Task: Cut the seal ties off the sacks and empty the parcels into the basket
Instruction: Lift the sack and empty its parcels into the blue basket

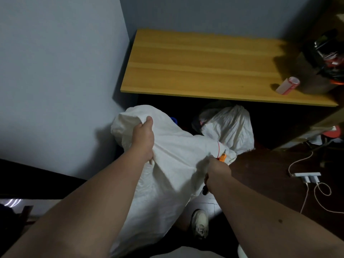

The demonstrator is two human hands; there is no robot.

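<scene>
On the floor by the desk: a large white sack [167,164] lies across the lower middle of the view, bulging, its neck gathered toward the right.
Seal tie: a thin red seal tie [219,148] circles the gathered neck of the sack, just above the right hand.
Left hand: the left hand [144,138] grips a fold of the sack's cloth near its upper left end, fingers curled into the fabric, thumb on top.
Right hand: the right hand [216,170] is closed round a cutter [223,156] with an orange tip, held at the sack's neck right beside the red tie; the fingers themselves are mostly hidden behind the back of the hand.
Second sack: another white sack [230,125] sits behind the first, partly under the desk, touching the first near the tied neck.
Desk: a yellow wooden desk [204,66] stands against the grey wall, its front edge above the sacks.
On the desk: a white and red cylinder [287,85] lies tilted near the right end, beside a dark heap of things too dim to name.
Floor at right: a white power strip [308,176] with white cables lies on the dark floor, well apart from the sacks.
Below: a pale shoe [200,223] shows just under the sack's lower edge.
</scene>
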